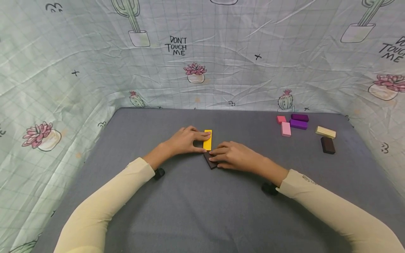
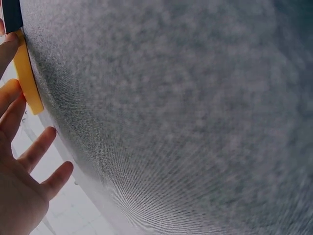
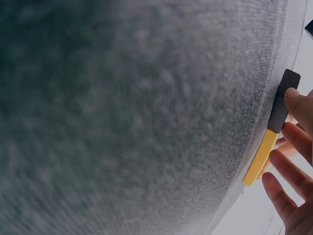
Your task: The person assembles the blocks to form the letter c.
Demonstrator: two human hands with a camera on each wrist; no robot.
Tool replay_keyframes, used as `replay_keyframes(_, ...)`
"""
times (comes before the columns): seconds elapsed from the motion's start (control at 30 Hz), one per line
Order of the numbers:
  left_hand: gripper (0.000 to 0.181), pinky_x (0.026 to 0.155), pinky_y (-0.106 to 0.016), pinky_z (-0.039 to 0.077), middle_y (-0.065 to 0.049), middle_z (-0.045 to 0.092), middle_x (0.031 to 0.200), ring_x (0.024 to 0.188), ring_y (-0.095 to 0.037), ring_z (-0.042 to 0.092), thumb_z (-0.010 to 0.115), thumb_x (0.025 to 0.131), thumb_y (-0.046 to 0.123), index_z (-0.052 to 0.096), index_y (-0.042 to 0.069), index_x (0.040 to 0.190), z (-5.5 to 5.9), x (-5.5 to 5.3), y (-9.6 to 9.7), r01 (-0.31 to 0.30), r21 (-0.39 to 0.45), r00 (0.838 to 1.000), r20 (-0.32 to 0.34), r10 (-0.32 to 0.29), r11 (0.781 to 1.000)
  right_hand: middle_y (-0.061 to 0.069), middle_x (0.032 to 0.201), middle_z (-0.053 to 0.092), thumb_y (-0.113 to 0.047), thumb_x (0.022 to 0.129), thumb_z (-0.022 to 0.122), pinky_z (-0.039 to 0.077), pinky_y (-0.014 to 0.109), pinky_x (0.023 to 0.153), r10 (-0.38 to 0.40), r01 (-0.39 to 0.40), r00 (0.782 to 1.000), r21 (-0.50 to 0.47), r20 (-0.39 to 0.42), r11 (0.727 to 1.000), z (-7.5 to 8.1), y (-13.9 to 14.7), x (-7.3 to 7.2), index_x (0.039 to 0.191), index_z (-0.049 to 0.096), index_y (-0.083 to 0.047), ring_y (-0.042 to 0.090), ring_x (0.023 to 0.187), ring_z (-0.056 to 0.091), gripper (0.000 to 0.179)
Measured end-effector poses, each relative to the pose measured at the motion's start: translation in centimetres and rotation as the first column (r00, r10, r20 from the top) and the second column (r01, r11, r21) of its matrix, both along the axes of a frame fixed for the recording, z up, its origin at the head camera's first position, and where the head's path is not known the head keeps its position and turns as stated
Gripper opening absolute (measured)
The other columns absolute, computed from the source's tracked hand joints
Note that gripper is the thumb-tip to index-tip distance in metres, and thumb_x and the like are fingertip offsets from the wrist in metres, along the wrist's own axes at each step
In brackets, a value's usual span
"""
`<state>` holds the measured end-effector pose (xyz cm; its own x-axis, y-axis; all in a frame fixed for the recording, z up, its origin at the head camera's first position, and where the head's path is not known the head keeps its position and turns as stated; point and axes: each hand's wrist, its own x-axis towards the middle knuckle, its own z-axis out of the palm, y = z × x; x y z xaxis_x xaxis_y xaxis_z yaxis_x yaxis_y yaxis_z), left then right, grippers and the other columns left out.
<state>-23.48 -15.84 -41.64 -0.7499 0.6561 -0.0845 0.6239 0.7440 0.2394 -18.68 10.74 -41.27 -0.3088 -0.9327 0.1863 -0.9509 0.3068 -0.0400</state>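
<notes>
A flat yellow block [image 1: 207, 140] lies on the grey cloth, its near end meeting a dark brown block [image 1: 210, 161] that sits at an angle to it. My left hand [image 1: 183, 141] pinches the yellow block, thumb by its near end and a fingertip on top towards the far end. In the left wrist view the other fingers [image 2: 57, 178] of this hand are spread. From the right, my right hand [image 1: 235, 156] grips the dark brown block between thumb and fingers, partly covering it. The right wrist view shows the thumb on the dark block [image 3: 279, 110], beside the yellow one.
At the back right lie a red block [image 1: 281, 119], a pink block [image 1: 286, 129], a dark purple block [image 1: 299, 117] and a violet block [image 1: 299, 124]. Further right are a pale wooden block [image 1: 326, 132] and another dark brown block [image 1: 328, 145]. Patterned cloth walls [image 1: 221, 88] surround the table.
</notes>
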Motion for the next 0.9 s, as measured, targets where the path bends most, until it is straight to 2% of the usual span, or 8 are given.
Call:
replay_keyframes(0.17,0.067,0.1,-0.054,0.041,0.008,0.054,0.149,0.133,-0.029,0.047,0.069,0.091,0.059,0.051,0.033,0.149,0.0,0.1,0.0,0.0,-0.002,1.0,-0.022,0.0,1.0,0.001,0.13,0.069,-0.027,0.095,0.074,0.051,0.04,0.096,0.001,-0.001,0.999,-0.001,-0.043,1.0,-0.1,0.0,0.1,0.127,0.074,-0.017,0.022,0.119,0.06,0.033)
replay_keyframes(0.4,0.067,0.094,-0.05,0.042,0.008,0.055,0.147,0.128,-0.028,0.049,0.069,0.089,0.061,0.053,0.032,0.147,0.1,0.2,0.0,0.002,-0.001,0.998,-0.056,-0.002,1.0,-0.002,0.124,0.071,-0.031,0.093,0.076,0.052,0.037,0.089,-0.011,0.013,0.997,0.031,-0.072,0.999,0.4,-0.3,0.1,0.123,0.077,-0.019,0.019,0.113,0.062,0.032)
replay_keyframes(0.6,0.068,0.097,-0.051,0.041,0.009,0.054,0.149,0.131,-0.029,0.047,0.069,0.09,0.06,0.052,0.032,0.149,0.2,0.4,-0.4,0.003,-0.007,0.999,-0.043,-0.003,1.0,-0.003,0.121,0.072,-0.032,0.092,0.077,0.052,0.037,0.089,-0.02,0.024,0.998,0.053,-0.064,0.998,1.0,-1.1,0.3,0.121,0.078,-0.019,0.018,0.113,0.063,0.031)
replay_keyframes(0.9,0.065,0.096,-0.053,0.042,0.009,0.054,0.149,0.131,-0.03,0.048,0.071,0.091,0.056,0.053,0.03,0.148,0.4,0.4,-0.9,0.003,-0.003,0.999,-0.038,-0.003,1.0,-0.004,0.123,0.072,-0.031,0.092,0.078,0.052,0.044,0.095,-0.048,0.05,0.998,0.076,-0.032,0.996,1.1,-2.0,0.2,0.121,0.077,-0.02,0.019,0.117,0.062,0.031)
